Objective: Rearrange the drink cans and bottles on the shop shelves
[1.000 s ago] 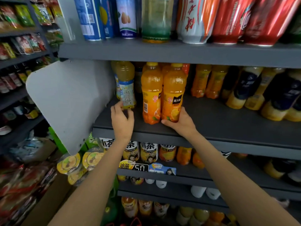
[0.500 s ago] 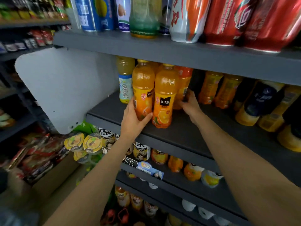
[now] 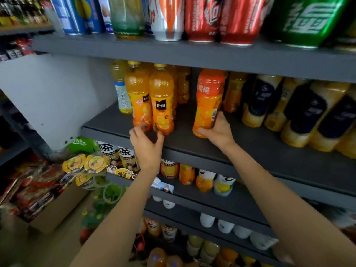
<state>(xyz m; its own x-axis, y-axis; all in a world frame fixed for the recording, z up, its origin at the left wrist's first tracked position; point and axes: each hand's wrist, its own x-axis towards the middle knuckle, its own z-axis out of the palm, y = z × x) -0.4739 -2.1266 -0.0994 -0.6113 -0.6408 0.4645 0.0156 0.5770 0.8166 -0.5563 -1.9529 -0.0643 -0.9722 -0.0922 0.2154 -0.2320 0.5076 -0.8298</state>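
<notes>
2 hands [image 3: 147,145] [image 3: 216,130], R w/ orange bottle [image 3: 208,105]

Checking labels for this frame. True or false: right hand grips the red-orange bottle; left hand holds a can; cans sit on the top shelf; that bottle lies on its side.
1. The right hand grips the red-orange bottle. True.
2. The left hand holds a can. False: it reaches at the bases of two orange bottles, no grip visible.
3. Cans sit on the top shelf. True.
4. That bottle lies on its side. False: it is roughly upright.
</notes>
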